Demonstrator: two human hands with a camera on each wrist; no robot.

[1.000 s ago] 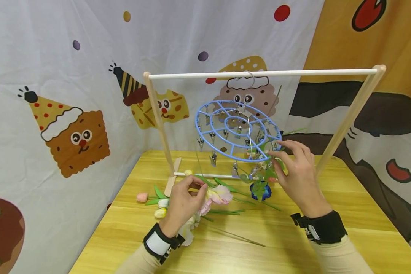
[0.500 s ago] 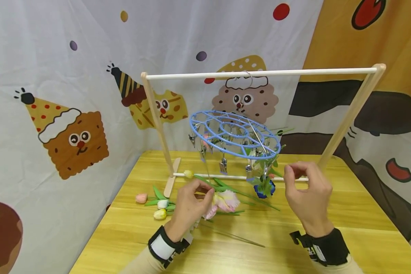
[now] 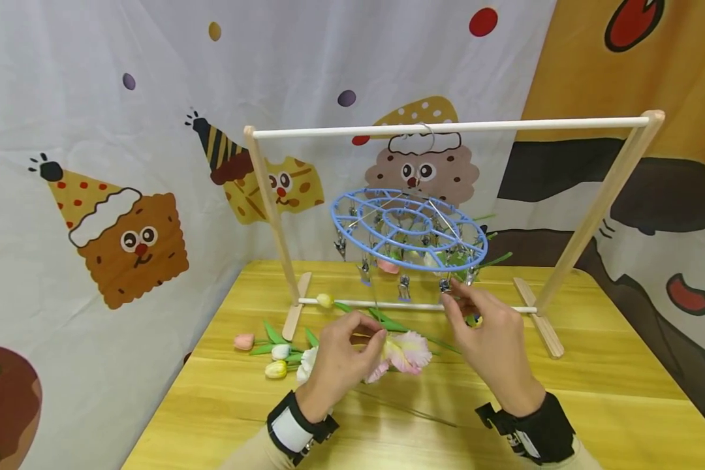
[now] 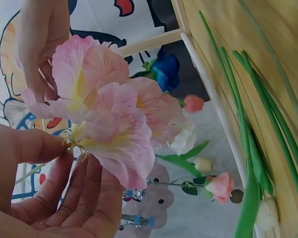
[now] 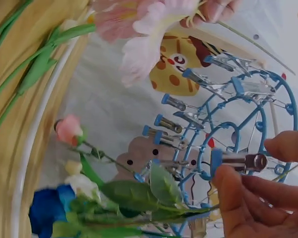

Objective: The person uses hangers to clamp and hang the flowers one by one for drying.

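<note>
My left hand (image 3: 349, 356) pinches a pink artificial flower (image 4: 109, 109) with yellow centres right below its bloom, thumb against fingertips. Its thin stem (image 5: 253, 44) points up toward the hanger. A round blue clip hanger (image 3: 388, 258) hangs tilted, its right front side lower. At its front rim my right hand (image 3: 493, 333) holds a metal clip (image 5: 233, 159) with blue tips between thumb and index finger. On other clips hang a blue rose (image 5: 52, 208) and a pink rose (image 5: 69, 130), blooms downward, with green leaves (image 5: 134, 193) near the right fingers.
A wooden rack with a white top bar (image 3: 341, 131) carries the hanger. On the table (image 3: 211, 418) lie several tulips (image 3: 276, 369), a white flower (image 3: 307, 365) and a thin loose stem (image 3: 414, 412). A printed cloth (image 3: 305, 59) stands behind.
My right hand left the hanger's right edge, drew back, then came in to a front clip. The hanger turned and its tilt changed. My left hand shifted right with the pink flower.
</note>
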